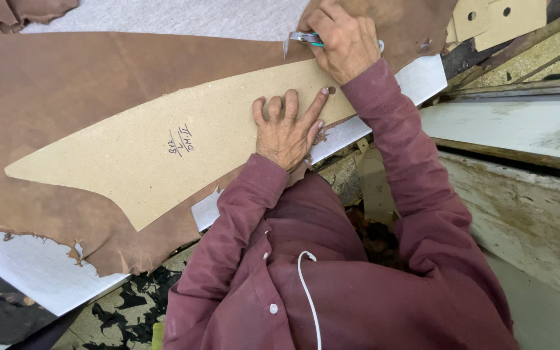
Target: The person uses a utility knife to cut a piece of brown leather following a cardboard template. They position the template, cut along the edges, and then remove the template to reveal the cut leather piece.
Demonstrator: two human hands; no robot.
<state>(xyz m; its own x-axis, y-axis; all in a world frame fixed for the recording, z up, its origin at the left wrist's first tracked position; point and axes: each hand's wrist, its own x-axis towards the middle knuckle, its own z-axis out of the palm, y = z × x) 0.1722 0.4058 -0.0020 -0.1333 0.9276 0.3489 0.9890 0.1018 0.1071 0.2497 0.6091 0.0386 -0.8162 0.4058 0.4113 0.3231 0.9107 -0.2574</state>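
- Leather, a wide brown hide (66, 97), lies flat across the white tabletop (27, 266) and fills most of the left and centre of the frame.
- On it sits the long tan fibreboard pattern (163, 142), pointed at centre left and widening toward the upper right.
- My left hand (288, 129) is spread flat, fingers fanned, pressing the pattern's wide end down near its lower edge, with the forefinger reaching toward a small punched hole.
- My right hand (341, 40), at top centre, is closed around a small metal cutting knife with a teal handle (306, 39); the blade meets the leather right at the pattern's upper corner.
- Step in hand, as I judge it: cutting the hide along the pattern's outline, working at the upper edge.
- Next stroke, I reckon, calls for keeping the blade snug to the board edge and firm weight from the flat hand so the pattern doesn't slide.
- Edges: the hide's ragged lower border hangs near the tabletop's front edge at lower left, with dark scraps (131, 304) on the floor below.
- Room: bare leather lies open above and left of the pattern; at upper right, more tan card patterns with holes (500, 16) and a worn wooden ledge (520, 123) crowd in.
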